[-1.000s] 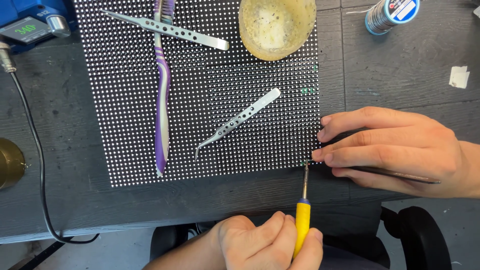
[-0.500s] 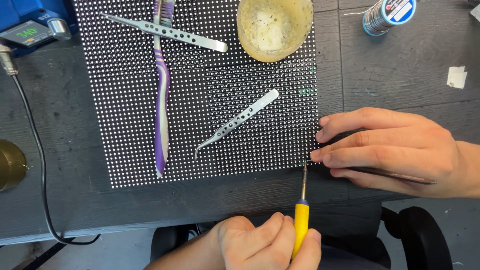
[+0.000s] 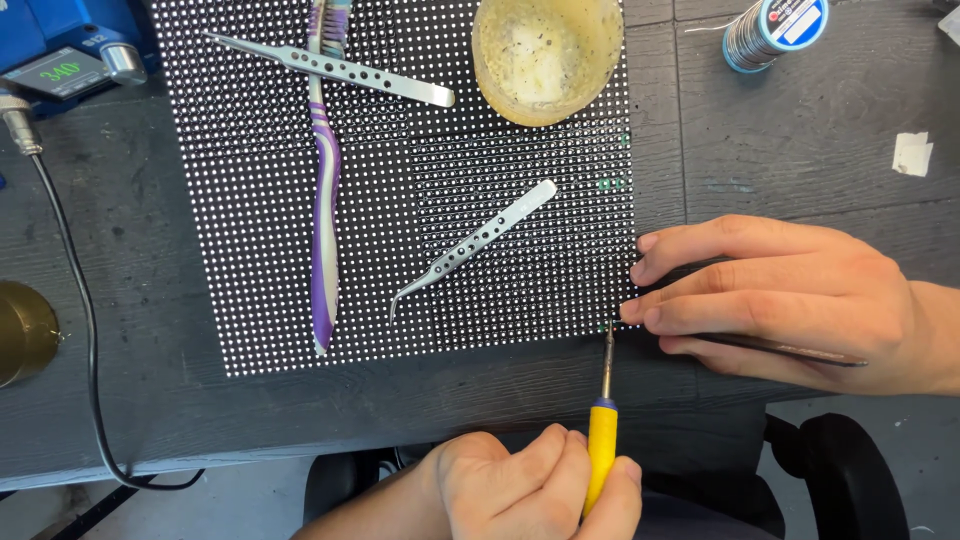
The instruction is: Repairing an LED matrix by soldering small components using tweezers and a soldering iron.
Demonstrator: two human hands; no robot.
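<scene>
A black LED panel [image 3: 300, 250] dotted with white points lies flat on the dark workbench [image 3: 800, 150]. My left hand [image 3: 530, 490] at the bottom edge grips a soldering iron with a yellow handle [image 3: 600, 450]. Its metal tip touches the panel's lower right corner. My right hand [image 3: 790, 295] comes in from the right, fingers stretched out flat with their tips on the panel's right edge, next to the iron's tip. A thin dark tool [image 3: 800, 350] is pinched under this hand.
On the panel lie curved steel tweezers [image 3: 470, 245], straight tweezers [image 3: 330, 68], a purple-and-white toothbrush [image 3: 322, 200] and a yellowish round dish [image 3: 548, 55]. A solder spool [image 3: 775, 30] stands at the back right. A blue soldering station [image 3: 60, 60] with its cable and a brass object [image 3: 20, 330] are at the left.
Both hands and the iron stay where they were; only the view has shifted very slightly.
</scene>
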